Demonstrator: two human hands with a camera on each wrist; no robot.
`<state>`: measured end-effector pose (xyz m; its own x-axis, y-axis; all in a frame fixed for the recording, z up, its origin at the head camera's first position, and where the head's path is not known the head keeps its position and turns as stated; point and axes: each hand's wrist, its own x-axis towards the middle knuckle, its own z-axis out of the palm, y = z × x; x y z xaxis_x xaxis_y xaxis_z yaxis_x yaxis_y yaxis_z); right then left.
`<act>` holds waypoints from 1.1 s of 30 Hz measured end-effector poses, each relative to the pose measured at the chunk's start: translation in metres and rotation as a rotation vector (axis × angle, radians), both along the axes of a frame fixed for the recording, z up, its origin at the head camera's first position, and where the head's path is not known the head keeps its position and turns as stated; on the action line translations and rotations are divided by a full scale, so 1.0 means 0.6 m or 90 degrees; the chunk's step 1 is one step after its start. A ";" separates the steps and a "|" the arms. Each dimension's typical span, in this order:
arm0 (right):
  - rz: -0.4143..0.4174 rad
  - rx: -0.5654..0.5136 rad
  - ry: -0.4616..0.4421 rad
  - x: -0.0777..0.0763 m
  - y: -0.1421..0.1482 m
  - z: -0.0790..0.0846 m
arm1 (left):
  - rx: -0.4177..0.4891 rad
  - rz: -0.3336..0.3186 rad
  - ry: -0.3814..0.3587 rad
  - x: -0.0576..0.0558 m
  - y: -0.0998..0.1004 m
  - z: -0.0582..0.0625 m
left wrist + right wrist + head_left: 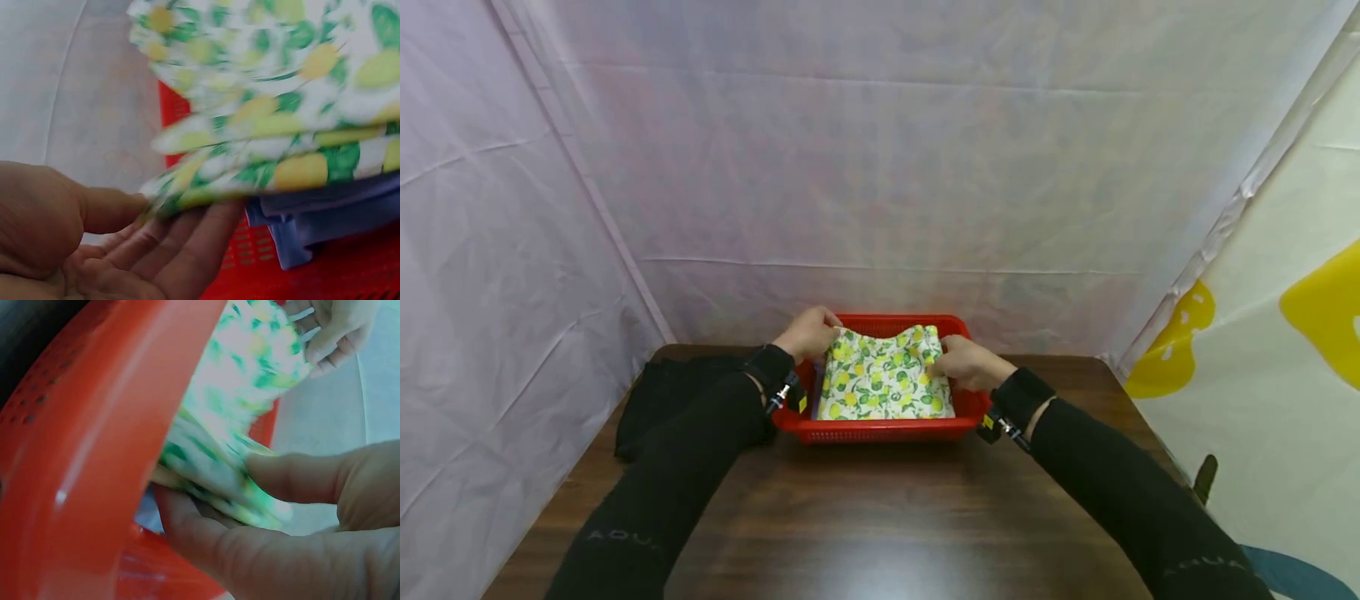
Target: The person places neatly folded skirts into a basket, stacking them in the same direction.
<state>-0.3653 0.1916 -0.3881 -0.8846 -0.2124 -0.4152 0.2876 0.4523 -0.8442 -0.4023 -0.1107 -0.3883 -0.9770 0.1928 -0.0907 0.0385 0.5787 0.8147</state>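
A folded piece of lemon-print fabric (883,375), white with yellow lemons and green leaves, lies in a red plastic basket (880,432). My left hand (811,333) pinches its far left corner, thumb above and fingers beneath the layers. On the opposite side, my right hand (967,363) grips the folded edge between thumb and fingers, just inside the basket's wall. Under the print, a folded blue-purple cloth (337,219) shows in the left wrist view. Most of that lower cloth is hidden.
The basket stands near the far edge of a dark wooden table (880,508). A black cloth (670,404) lies to its left, partly behind my left sleeve. Pale fabric walls (880,183) rise behind and on both sides.
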 end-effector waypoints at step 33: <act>0.085 0.192 0.540 0.128 0.054 -0.071 | -0.125 0.041 0.256 0.114 -0.194 -0.051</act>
<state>-0.2883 0.2239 -0.4307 -0.8946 -0.3224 0.3095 -0.4466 0.6733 -0.5893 -0.3337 -0.2273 -0.4187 -0.9514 0.1483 0.2699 0.2890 0.7326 0.6162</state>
